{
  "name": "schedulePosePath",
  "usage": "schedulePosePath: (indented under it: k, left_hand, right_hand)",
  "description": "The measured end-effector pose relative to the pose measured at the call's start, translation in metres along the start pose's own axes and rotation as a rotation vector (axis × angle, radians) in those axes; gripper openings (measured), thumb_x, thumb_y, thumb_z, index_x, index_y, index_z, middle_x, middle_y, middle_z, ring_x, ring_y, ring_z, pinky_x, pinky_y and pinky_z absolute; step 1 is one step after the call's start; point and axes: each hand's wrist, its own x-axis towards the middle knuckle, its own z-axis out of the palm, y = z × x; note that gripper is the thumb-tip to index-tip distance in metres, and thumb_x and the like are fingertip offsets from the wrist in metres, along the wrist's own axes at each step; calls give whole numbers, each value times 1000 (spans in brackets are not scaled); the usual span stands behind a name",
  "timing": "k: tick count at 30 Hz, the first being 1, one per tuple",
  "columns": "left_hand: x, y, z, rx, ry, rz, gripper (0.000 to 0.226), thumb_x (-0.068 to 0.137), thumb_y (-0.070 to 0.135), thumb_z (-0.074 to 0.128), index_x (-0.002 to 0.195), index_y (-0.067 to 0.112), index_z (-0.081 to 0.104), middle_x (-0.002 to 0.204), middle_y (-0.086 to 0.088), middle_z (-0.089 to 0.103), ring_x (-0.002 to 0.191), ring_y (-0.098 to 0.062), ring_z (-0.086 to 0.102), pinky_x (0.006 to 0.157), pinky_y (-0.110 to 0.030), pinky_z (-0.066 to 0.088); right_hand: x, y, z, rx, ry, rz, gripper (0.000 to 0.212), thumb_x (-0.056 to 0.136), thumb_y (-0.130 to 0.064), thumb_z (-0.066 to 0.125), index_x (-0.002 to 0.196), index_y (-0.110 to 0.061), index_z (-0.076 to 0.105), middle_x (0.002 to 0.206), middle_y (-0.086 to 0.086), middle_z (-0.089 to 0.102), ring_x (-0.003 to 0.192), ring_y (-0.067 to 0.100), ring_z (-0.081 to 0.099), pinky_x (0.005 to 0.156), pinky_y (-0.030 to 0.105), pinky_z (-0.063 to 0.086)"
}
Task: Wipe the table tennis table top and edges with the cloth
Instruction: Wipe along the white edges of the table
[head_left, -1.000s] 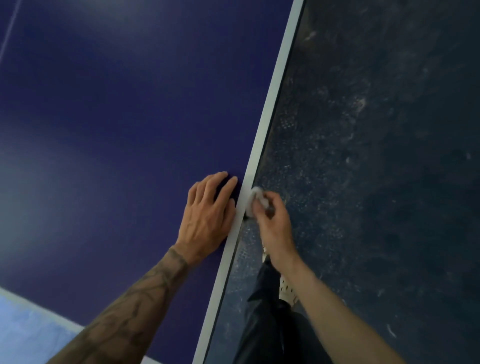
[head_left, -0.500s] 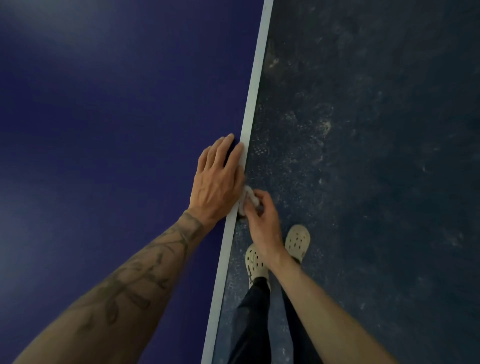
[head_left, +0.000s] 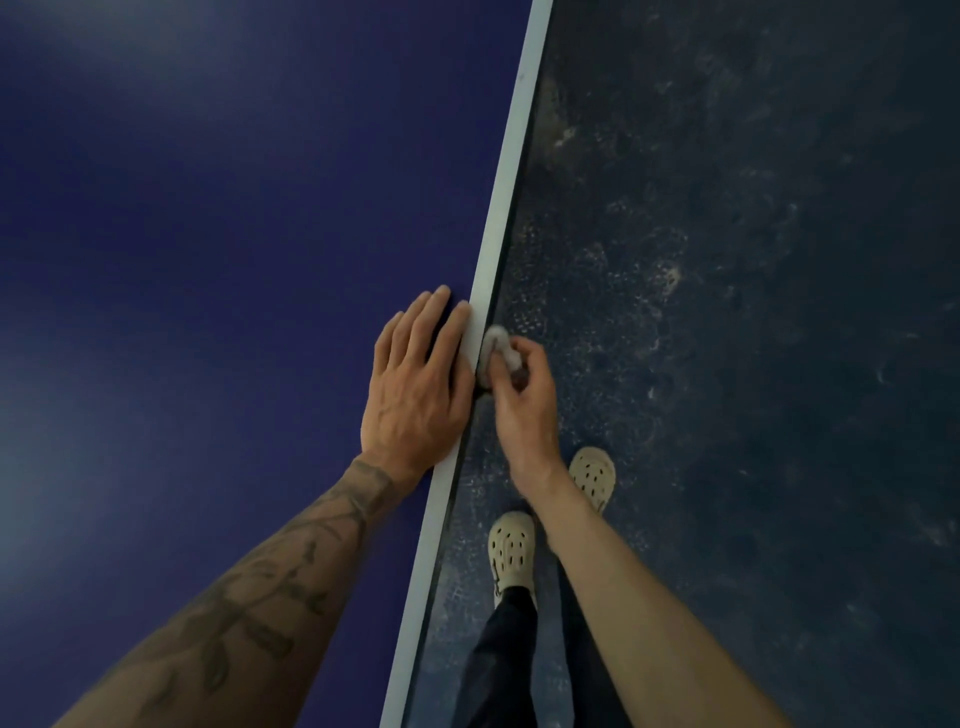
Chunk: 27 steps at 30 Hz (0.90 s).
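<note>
The dark blue table top (head_left: 208, 260) filled the left of the view, its white edge line (head_left: 511, 171) running diagonally from top to bottom. The left hand (head_left: 421, 384) lay flat on the top, fingers straight, its thumb side over the white line — the tattooed forearm (head_left: 249, 597) stretched back toward the camera. Just beside it, off the table's side, the right hand (head_left: 524, 410) pinched a small bunched white cloth (head_left: 498, 343) against the table's edge. Below lay a dark, speckled floor (head_left: 753, 312), where two pale perforated clogs (head_left: 511, 551) stood near the table, dark trousers (head_left: 498, 654) above the nearer one.
</note>
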Motion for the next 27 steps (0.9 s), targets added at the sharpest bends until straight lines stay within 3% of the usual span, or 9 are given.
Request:
schedulePosePath:
  k: [7, 10, 15, 19, 23, 27]
  left_hand:
    - [2, -4, 4, -5, -19, 9, 52, 114, 33, 32, 158, 8, 42, 169, -12, 33, 158, -28, 27, 128, -52, 24]
    - [2, -3, 4, 3, -12, 6, 51, 113, 31, 35, 158, 8, 43, 169, -12, 33, 158, -27, 28, 128, -51, 24]
    - [1, 0, 3, 16, -23, -12, 51, 109, 23, 41, 157, 8, 44, 168, -11, 34, 158, -27, 28, 128, -51, 24]
    - [7, 4, 2, 34, -32, -43, 47, 110, 25, 40, 152, 7, 50, 163, -12, 41, 154, -30, 36, 125, -51, 28]
    - [48, 8, -1, 8, -31, -87, 46, 113, 34, 34, 146, 7, 53, 156, -12, 47, 145, -31, 45, 120, -48, 33]
    - [114, 7, 2, 17, -38, -68, 44, 108, 19, 47, 149, 4, 51, 160, -15, 44, 148, -33, 42, 120, -53, 34]
  right_hand:
    - [-33, 19, -19, -76, -135, 81, 21, 105, -35, 65, 125, -28, 64, 123, 7, 65, 111, 23, 66, 90, 31, 59]
    - [-12, 5, -21, -88, -183, 67, 22, 106, -31, 65, 126, -25, 63, 125, 9, 64, 112, 23, 65, 96, 40, 58]
    - [66, -41, -13, -122, -103, -24, 26, 107, -28, 62, 131, -18, 61, 129, 11, 63, 112, 22, 65, 95, 34, 57]
    - [43, -33, -20, -132, -164, 8, 28, 104, -34, 66, 130, -22, 63, 125, 4, 66, 110, 16, 65, 91, 29, 56]
    - [32, -30, -29, -141, -239, 47, 29, 102, -38, 68, 128, -25, 64, 123, 2, 67, 110, 12, 66, 92, 30, 56]
    - [107, -75, -18, -95, -151, -15, 24, 105, -27, 66, 128, -20, 64, 124, 3, 67, 109, 10, 66, 86, 16, 53]
